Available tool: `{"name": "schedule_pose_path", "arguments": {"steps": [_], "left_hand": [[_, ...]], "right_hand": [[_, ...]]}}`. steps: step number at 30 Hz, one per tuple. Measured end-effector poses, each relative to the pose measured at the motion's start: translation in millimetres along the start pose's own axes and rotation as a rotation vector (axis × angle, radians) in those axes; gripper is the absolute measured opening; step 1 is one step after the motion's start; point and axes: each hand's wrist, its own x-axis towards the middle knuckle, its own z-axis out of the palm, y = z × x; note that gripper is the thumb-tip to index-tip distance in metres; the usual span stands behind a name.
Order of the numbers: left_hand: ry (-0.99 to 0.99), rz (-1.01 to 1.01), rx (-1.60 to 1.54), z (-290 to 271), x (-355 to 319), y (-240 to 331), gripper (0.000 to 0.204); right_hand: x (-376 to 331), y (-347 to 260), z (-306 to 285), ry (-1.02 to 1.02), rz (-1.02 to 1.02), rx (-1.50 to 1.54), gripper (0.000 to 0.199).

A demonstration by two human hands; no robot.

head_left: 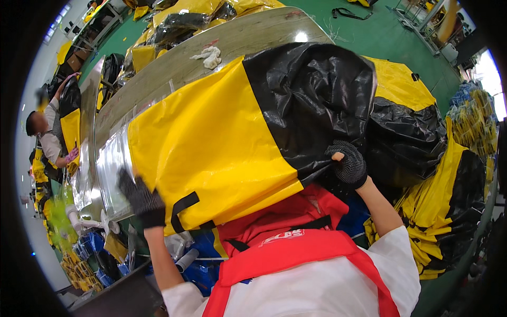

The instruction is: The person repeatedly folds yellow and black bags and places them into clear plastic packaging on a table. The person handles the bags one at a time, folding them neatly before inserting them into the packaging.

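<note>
A large yellow and black bag (211, 137) of shiny coated fabric lies across the table in front of me, its yellow part to the left and its wrinkled black part to the right. A black strap (182, 211) hangs at its near left corner. My left hand (141, 201), in a dark knit glove and slightly blurred, has its fingers stretched out at the bag's left end, beside clear plastic film (113, 164). My right hand (348, 165), in a patterned black glove with a bare fingertip showing, closes on the black part's near edge.
A crumpled white cloth (210, 56) lies on the table (259, 33). More yellow and black bags (422, 211) pile up at the right, with plastic-wrapped ones (185, 21) beyond the table. At far left a person (50, 132) handles a similar bag. I wear a red apron (285, 248).
</note>
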Motion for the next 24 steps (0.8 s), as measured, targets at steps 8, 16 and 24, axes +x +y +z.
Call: {"name": "schedule_pose_path", "arguments": {"steps": [8,16,24], "left_hand": [[-0.396,0.580,-0.147,107,155,124,0.067],[-0.170,1.165,-0.787,109,193,272,0.068],[-0.261,1.258,-0.917,100,152,272,0.054]], "right_hand": [[16,-18,-1,-0.052,-0.027,-0.234,0.020],[16,-16,-24,-0.229,-0.141,-0.407,0.025],[249,22,-59,-0.716,0.117,-0.269,0.037]]}}
